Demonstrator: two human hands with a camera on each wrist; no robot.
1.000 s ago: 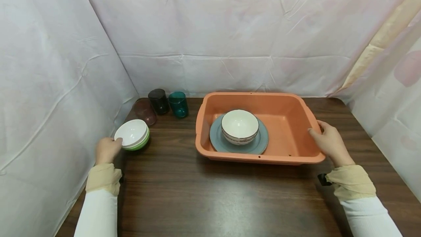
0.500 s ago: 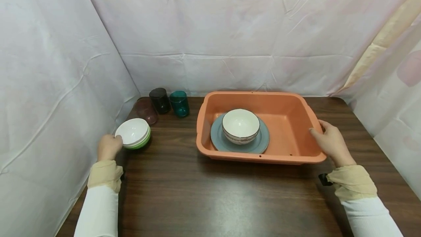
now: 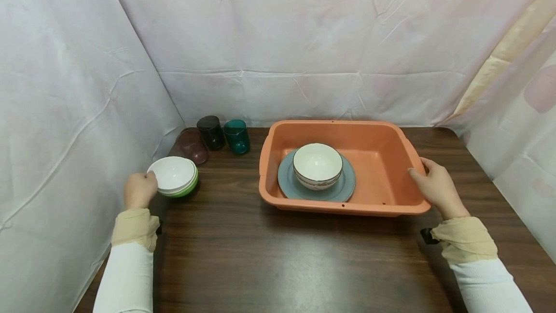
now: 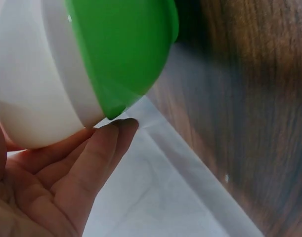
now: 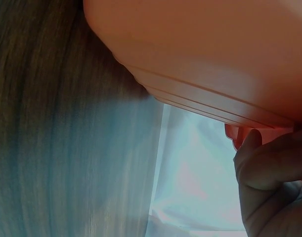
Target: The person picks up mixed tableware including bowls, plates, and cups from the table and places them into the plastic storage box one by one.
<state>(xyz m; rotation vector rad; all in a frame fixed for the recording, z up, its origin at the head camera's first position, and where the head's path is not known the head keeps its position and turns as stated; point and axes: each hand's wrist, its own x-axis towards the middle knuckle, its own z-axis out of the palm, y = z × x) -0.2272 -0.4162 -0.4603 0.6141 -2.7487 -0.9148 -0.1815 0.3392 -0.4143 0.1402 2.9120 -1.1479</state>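
Observation:
My left hand [image 3: 140, 190] pinches the near-left rim of a white bowl [image 3: 172, 173], the top one of a small stack. Beneath it sits a bowl with a green outside [image 3: 189, 188]. In the left wrist view, my fingers [image 4: 84, 173] lie along the white bowl's [image 4: 29, 94] side, and the fingertips reach close to the green bowl [image 4: 126, 49]. At the right, my right hand [image 3: 436, 188] grips the right rim of an orange basin [image 3: 373, 173], thumb over the edge. The right wrist view shows its curled fingers [image 5: 269, 165] under the basin's rim [image 5: 274, 133].
Inside the basin, stacked patterned bowls [image 3: 317, 163] stand on a grey-blue plate [image 3: 288, 182]. Behind the white bowl are a pinkish cup [image 3: 193, 146], a dark cup [image 3: 211, 133] and a teal cup [image 3: 237, 137]. White cloth [image 3: 278, 42] hangs around the brown wooden table [image 3: 260, 260].
My left hand has shifted slightly left, and the white bowl has moved left with it relative to the green one. My right hand keeps its grip on the basin.

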